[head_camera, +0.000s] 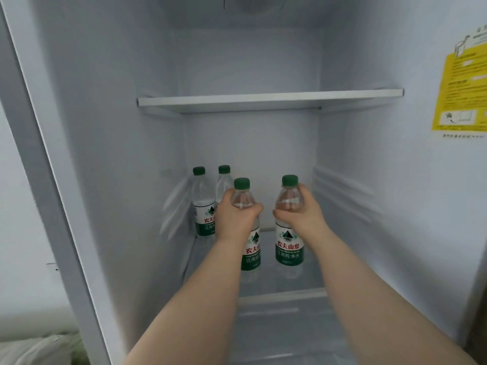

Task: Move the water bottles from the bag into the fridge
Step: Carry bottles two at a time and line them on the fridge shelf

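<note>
Inside the open white fridge (105, 127), my left hand (237, 219) grips the shoulder of a clear water bottle (251, 254) with a green cap and green label. My right hand (307, 214) grips a second such bottle (288, 248) just to its right. Both bottles stand upright over the glass shelf (284, 293); whether their bases touch it I cannot tell. Two more bottles stand at the back left: one (203, 206) against the left wall, the other (224, 180) partly hidden behind my left hand. The bag is out of view.
A white shelf (268, 100) spans the fridge above the bottles. Ribbed shelf rails (345, 193) line the right wall. A yellow sticker (459, 85) is on the right inner wall. The fridge's left frame (44, 180) borders the opening. Pale fabric (34, 349) lies at bottom left.
</note>
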